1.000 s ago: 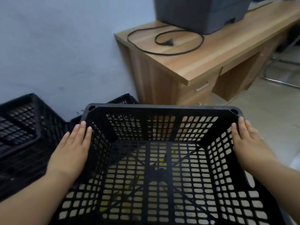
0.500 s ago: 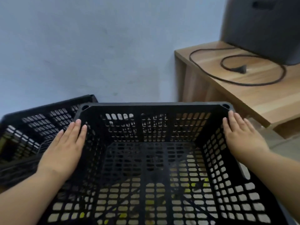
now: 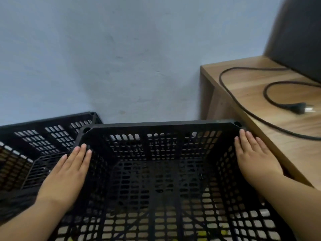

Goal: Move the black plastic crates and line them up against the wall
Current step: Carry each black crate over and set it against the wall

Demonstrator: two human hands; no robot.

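The pale blue wall (image 3: 121,58) fills the whole upper half of the view, bare and lightly scuffed. Below it, front and centre, sits the big black crate (image 3: 161,125), its perforated sides and grid floor open to us, its far rim close to the wall, though the foot of the wall is hidden, so contact there cannot be told. To the right, the wooden desk (image 3: 260,94) stands against the wall, its side panel just beside the crate's right corner. Up on the desk, a dark grey machine (image 3: 298,35) looms at the top right edge, blurred. On the left, a second black crate (image 3: 45,136) lies near the wall, tilted at an angle, its corner just beside the central crate's far left corner. Now the hands: the left hand (image 3: 67,173) lies flat on the crate's left rim and wall, fingers straight and together, palm pressed on, not curled around anything. The right hand (image 3: 255,157) mirrors it on the right rim, spread flat, fingers extended toward the far corner. Smallest of all, a black power cord (image 3: 243,105) loops across the desktop, its plug (image 3: 300,108) lying loose on the wood
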